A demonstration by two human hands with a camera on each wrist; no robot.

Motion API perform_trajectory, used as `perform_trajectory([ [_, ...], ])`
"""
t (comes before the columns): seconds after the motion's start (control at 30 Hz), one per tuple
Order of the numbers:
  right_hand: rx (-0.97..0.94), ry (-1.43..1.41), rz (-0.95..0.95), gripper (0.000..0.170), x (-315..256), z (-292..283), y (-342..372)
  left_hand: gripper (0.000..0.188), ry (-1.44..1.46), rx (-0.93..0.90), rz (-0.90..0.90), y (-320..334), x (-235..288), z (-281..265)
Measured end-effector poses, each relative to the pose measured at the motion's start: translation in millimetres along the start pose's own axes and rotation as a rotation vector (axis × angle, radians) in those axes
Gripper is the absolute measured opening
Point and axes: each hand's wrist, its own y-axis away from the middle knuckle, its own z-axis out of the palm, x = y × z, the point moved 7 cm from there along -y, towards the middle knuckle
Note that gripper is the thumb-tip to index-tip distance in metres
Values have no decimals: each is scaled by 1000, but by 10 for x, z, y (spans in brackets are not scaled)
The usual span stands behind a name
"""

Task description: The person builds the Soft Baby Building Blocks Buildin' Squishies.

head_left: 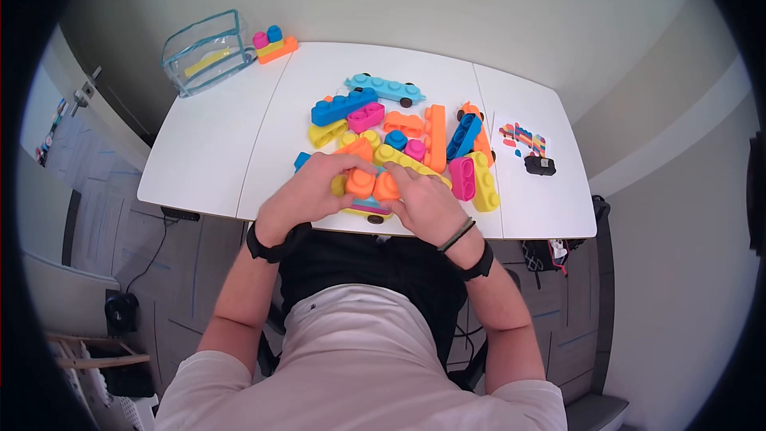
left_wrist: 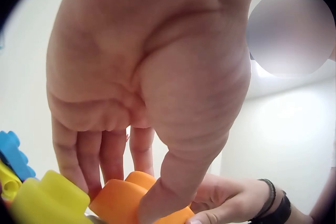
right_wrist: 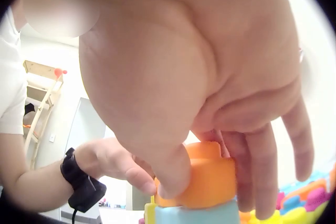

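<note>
Two orange, round-studded plastic blocks are held side by side over a light-blue plastic block at the near edge of a white tabletop. One is pinched between thumb and fingers by the left hand; the other is clamped likewise by the right hand. Beyond, a light-blue, wheeled plastic base is seen behind scattered, multicoloured plastic blocks.

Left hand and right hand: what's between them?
Orange blocks, in the head view; the right wrist view shows a light-blue piece under one.
</note>
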Motion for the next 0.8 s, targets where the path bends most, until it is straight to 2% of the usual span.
perform_trajectory([
  [0.2,-93,-12,54,85,-127,193,-156,46,-12,-1,-17,33,-160,-174],
  [0.3,-199,-12,25,87,-203,121,-294,43,-44,29,-34,109,-93,-267],
  [0.33,-211,-94,-40,79,-159,100,-380,42,-70,30,-37,143,-73,-311],
  [0.37,-214,-87,-57,79,-85,45,-526,42,-73,48,-39,175,-83,-388],
  [0.43,-232,-174,123,66,180,-75,-857,41,-135,28,-99,217,-154,-476],
  [0.5,-165,92,305,57,428,-254,-1258,44,-162,37,-133,279,-273,-592],
  [0.6,-129,277,356,56,1233,65,-1880,52,-237,71,-146,371,-467,-752],
  [0.63,-111,352,353,60,1456,199,-2049,56,-275,100,-133,399,-484,-781],
  [0.67,-94,427,350,67,1622,300,-2168,64,-280,46,-257,424,-558,-766],
  [0.7,-87,430,344,67,1726,365,-2242,64,-284,54,-254,430,-582,-757],
  [0.77,-220,420,328,79,1884,597,-2294,70,-396,25,-247,439,-709,-652],
  [0.8,-214,436,360,81,1967,680,-2279,64,-364,97,-188,436,-719,-663],
])
